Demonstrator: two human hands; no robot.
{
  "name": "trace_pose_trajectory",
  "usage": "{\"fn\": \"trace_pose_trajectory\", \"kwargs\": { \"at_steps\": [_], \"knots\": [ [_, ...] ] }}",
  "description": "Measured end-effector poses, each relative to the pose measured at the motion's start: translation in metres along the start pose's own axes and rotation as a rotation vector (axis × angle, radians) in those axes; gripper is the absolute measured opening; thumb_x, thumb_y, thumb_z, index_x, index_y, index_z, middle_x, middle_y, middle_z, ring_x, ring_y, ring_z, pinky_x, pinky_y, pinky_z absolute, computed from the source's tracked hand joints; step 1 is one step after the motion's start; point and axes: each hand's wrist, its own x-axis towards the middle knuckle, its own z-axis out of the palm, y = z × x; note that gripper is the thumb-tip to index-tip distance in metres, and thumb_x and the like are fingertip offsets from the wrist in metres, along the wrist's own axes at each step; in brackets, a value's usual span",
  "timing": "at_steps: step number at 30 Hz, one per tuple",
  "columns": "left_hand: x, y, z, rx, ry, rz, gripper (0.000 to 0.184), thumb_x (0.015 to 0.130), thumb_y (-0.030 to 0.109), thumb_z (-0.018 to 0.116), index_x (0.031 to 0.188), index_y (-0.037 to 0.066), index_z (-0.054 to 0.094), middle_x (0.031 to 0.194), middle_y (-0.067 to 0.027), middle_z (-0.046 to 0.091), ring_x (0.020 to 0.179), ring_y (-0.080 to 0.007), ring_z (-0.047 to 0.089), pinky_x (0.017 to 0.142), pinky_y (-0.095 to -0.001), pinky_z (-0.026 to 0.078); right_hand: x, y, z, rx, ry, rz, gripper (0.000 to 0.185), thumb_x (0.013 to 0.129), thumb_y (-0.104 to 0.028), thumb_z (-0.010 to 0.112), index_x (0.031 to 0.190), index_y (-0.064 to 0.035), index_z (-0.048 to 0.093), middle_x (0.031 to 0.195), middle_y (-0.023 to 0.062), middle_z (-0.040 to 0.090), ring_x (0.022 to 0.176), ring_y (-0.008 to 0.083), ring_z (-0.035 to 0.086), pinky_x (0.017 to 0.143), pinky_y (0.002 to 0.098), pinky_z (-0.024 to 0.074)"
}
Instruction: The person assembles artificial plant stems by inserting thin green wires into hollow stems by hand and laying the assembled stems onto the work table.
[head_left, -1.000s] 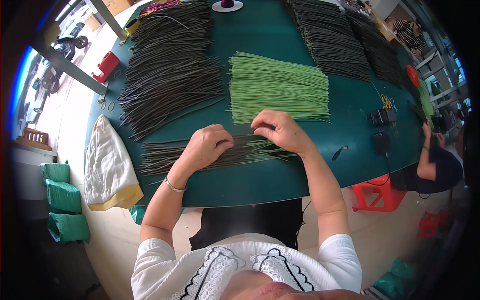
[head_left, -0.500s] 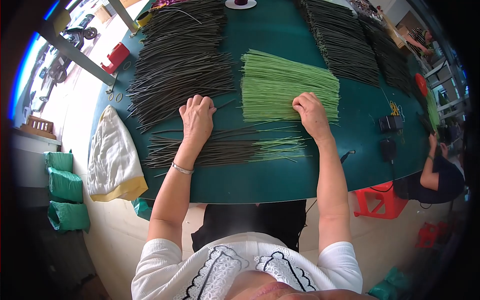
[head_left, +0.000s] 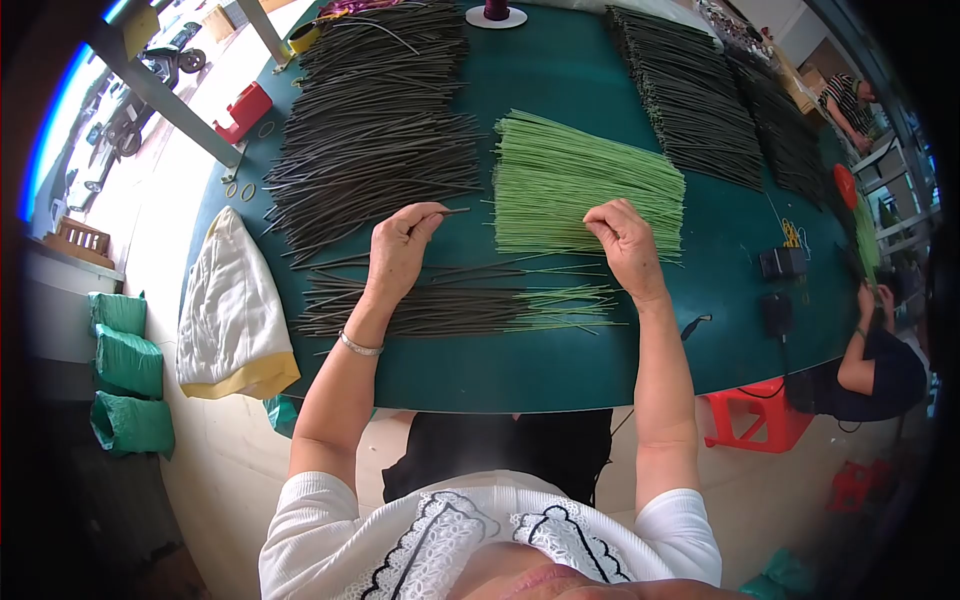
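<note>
My left hand [head_left: 400,250] pinches a thin dark stick [head_left: 457,211], whose tip pokes out to the right of the fingertips. It is just below a wide pile of dark sticks [head_left: 375,150]. Over the lower part of a pile of thin green sticks [head_left: 580,180], my right hand [head_left: 630,250] has thumb and forefinger pressed together; whatever they hold is too fine to make out. Between my forearms lies a row of dark sticks with green ends [head_left: 440,308], the green pointing right.
A white cloth piece with a yellow edge [head_left: 238,310] lies at the table's left edge. More dark sticks [head_left: 685,95] are at the back right, a black box [head_left: 782,263] nearer. A co-worker [head_left: 880,360] sits at right by a red stool [head_left: 760,415].
My left hand has turned and drawn slightly back from the dark pile, with a dark stick's tip now beyond the fingers. My right hand has shifted slightly downward in view.
</note>
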Motion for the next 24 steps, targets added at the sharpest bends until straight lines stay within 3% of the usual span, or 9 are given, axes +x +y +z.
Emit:
{"fn": "trace_pose_trajectory", "kwargs": {
  "at_steps": [4,17,22,24],
  "knots": [
    [-0.0003,0.0017,0.0002,-0.018,-0.019,-0.016,0.017,0.097,0.013,0.067,0.108,0.002,0.075,0.077,0.0027,0.061,0.07,-0.0067,0.049,0.064,-0.0223,0.044,-0.0009,-0.0019,0.0019,0.004,-0.036,0.002,0.006,0.09,-0.008,0.07,0.091,-0.0048,0.065,0.08,0.0032,0.062,0.082,0.0225,0.057,0.076,0.0343,0.0488],
    [-0.0013,0.0037,0.0003,0.027,-0.034,-0.033,0.017,0.097,0.013,0.067,0.107,0.002,0.075,0.078,0.0018,0.063,0.07,-0.0066,0.049,0.064,-0.0221,0.044,-0.0015,-0.0035,0.0025,-0.005,-0.064,-0.007,0.007,0.088,-0.009,0.071,0.09,-0.0044,0.066,0.082,0.0035,0.063,0.083,0.0227,0.057,0.076,0.0351,0.0491],
    [-0.0013,-0.0001,0.0002,0.177,0.018,0.145,0.017,0.095,0.011,0.067,0.105,0.0,0.075,0.088,-0.0069,0.072,0.078,-0.0136,0.063,0.072,-0.0267,0.051,-0.0016,-0.0054,0.0013,-0.068,-0.06,-0.056,0.007,0.087,-0.007,0.072,0.09,-0.0043,0.066,0.082,0.0034,0.063,0.083,0.0233,0.057,0.077,0.0356,0.0493],
    [-0.002,0.0045,-0.0006,0.198,0.011,0.127,0.017,0.095,0.01,0.068,0.105,0.0,0.075,0.091,-0.0084,0.073,0.081,-0.0156,0.065,0.074,-0.0276,0.052,-0.0017,-0.0054,0.0012,-0.076,-0.058,-0.065,0.007,0.087,-0.007,0.072,0.09,-0.0043,0.066,0.083,0.0035,0.063,0.083,0.0234,0.057,0.077,0.0357,0.0493]
  ]
}}
